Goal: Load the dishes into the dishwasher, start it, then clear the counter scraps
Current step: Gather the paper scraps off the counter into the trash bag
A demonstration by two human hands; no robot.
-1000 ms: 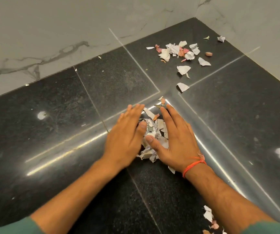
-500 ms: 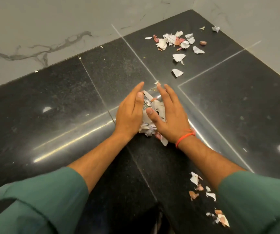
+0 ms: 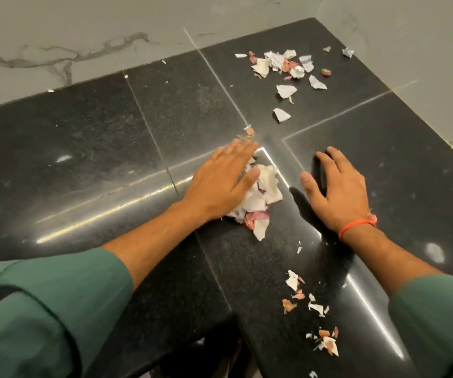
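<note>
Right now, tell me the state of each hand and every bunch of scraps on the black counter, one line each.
Left hand: fingers straight, flat on the middle pile, no grip.
Right hand: open, palm on the bare counter, apart from the pile.
Middle pile of white and pink paper scraps: gathered, partly under the left hand.
Far scatter of scraps: loose, untouched, near the wall corner.
Near scatter of scraps: loose, untouched, by the front edge.
Black stone counter: uncleared.

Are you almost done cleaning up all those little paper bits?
Not yet. One pile of scraps is gathered under the left hand, fingers flat; the right hand lies open on the black counter beside it. More scraps wait in the far corner, more bits near the front edge. The dishwasher isn't in view.
</note>
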